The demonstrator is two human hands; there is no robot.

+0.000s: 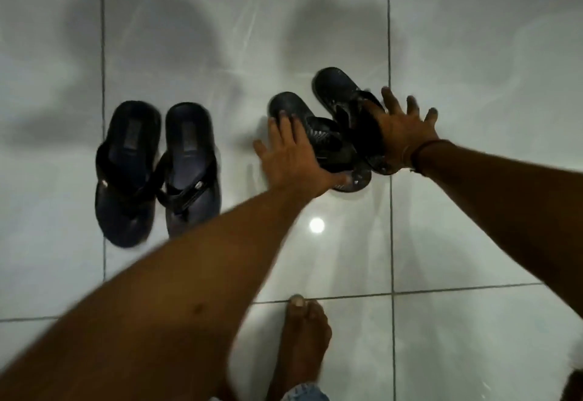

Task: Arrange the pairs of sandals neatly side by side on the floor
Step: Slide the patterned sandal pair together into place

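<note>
Second pair point(331, 135) — right of the navy pair point(156, 170) — being squared: left hand point(291, 160) and right hand point(400, 135) lie flat, fingers spread, nothing grasped. Next: sandals nudged parallel.

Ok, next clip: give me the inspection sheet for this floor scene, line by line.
Surface: glossy white tile floor with dark grout lines and a lamp reflection.
Job's things: dark blue pair lies side by side, toes toward the person; black pair lies askew, its two sandals overlapping.
Clutter: nothing seen.
Hands: left hand spread flat on the nearer black sandal; right hand spread open against the farther one; neither is closed around anything.
Cables: nothing seen.
Surroundings: a bare foot on the tiles below; a dark band on the right wrist; arm shadows on the floor.
</note>
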